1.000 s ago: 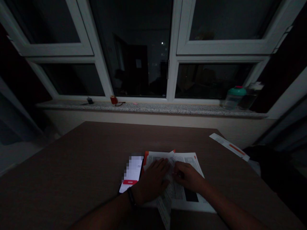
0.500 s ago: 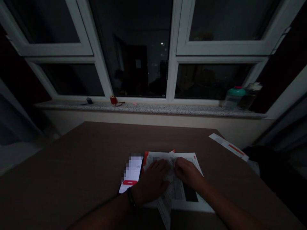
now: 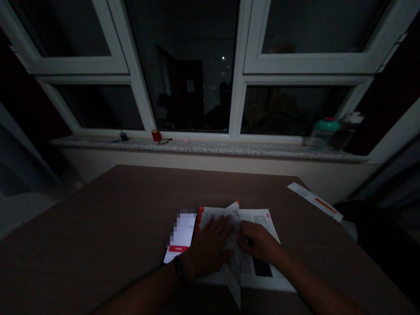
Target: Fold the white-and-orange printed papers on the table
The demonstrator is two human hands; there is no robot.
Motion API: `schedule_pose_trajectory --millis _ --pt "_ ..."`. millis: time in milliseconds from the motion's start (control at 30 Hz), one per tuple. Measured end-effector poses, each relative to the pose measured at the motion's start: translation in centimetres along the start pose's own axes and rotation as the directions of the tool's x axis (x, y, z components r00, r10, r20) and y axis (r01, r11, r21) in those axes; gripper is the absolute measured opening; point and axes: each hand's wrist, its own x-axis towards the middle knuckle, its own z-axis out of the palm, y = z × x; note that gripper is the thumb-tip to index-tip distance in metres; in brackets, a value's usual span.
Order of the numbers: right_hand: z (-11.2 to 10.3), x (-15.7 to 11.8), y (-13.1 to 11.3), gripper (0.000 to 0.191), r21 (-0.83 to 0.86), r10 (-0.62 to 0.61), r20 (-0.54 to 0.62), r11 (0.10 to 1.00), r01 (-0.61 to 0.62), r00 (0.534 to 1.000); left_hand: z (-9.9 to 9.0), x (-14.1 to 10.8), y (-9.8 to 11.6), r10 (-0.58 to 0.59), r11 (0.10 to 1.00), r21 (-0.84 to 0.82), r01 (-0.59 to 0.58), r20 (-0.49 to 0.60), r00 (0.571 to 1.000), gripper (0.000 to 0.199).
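A printed sheet of paper [image 3: 234, 280], folded to pointed ends at top and bottom, lies on an open-looking booklet [image 3: 274, 284] with a red left edge. My left hand [image 3: 211, 247] rests palm down on the folded paper, its fingers stretched out; a dark band circles the wrist. At the paper's right edge, my right hand [image 3: 259, 243] is closed, the fingers curled in and pinching the edge. The fingertips are partly hidden in the dim light. Left of the booklet lies a lit smartphone [image 3: 183, 232] with a red bar on its screen, near my left hand.
The brown table [image 3: 114, 218] runs up to the wall below a window. A paper strip with an orange mark [image 3: 315, 201] lies at the right edge. On the stone sill [image 3: 213, 148] stand a red jar [image 3: 156, 135] and a teal-lidded bottle [image 3: 323, 133].
The folded paper's top and bottom points show more clearly, its bottom tip shifted right. My right hand has moved slightly down along the edge. My left hand stays flat on the paper.
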Motion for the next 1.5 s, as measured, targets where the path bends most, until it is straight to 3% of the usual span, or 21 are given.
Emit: schedule_pose_trajectory --millis 300,500,700,833,967,1133,1367,1500 --pt "0.2 0.8 0.7 0.017 -0.073 0.177 -0.161 0.979 -0.190 0.971 -0.3 0.1 0.1 0.004 1.000 0.029 -0.004 0.010 1.000 0.057" --pt "-0.1 0.4 0.0 0.013 0.093 0.194 -0.013 0.977 -0.192 0.981 -0.4 0.0 0.1 0.008 1.000 0.012 -0.008 -0.004 1.000 0.056" --pt "-0.3 0.1 -1.1 0.016 0.143 0.068 0.072 0.987 -0.078 0.995 -0.8 0.0 0.5 0.003 1.000 0.004 -0.003 -0.021 1.000 0.056" --pt "-0.1 0.1 -0.4 0.013 0.075 0.152 0.004 0.986 -0.152 0.988 -1.4 0.0 0.7 0.042 0.999 -0.020 -0.042 -0.015 0.999 0.048" --pt "-0.1 0.1 0.3 0.012 -0.017 0.232 -0.109 0.972 -0.236 0.966 -1.1 -0.1 0.3 0.043 0.999 0.016 -0.043 0.009 0.999 0.056" --pt "-0.2 0.4 0.2 0.016 0.010 0.325 -0.171 0.945 -0.328 0.930 -0.3 -0.1 -0.3 0.024 0.998 0.059 -0.024 0.006 1.000 0.057" --pt "-0.3 0.9 0.2 0.017 0.071 0.339 -0.085 0.940 -0.334 0.937 -0.4 0.0 -0.1 -0.010 0.995 0.095 0.010 0.006 1.000 0.059" --pt "-0.3 0.8 -0.2 0.016 0.167 0.371 0.051 0.912 -0.374 0.927 -0.1 0.0 -0.1 -0.024 0.994 0.108 0.022 0.015 1.000 0.060"
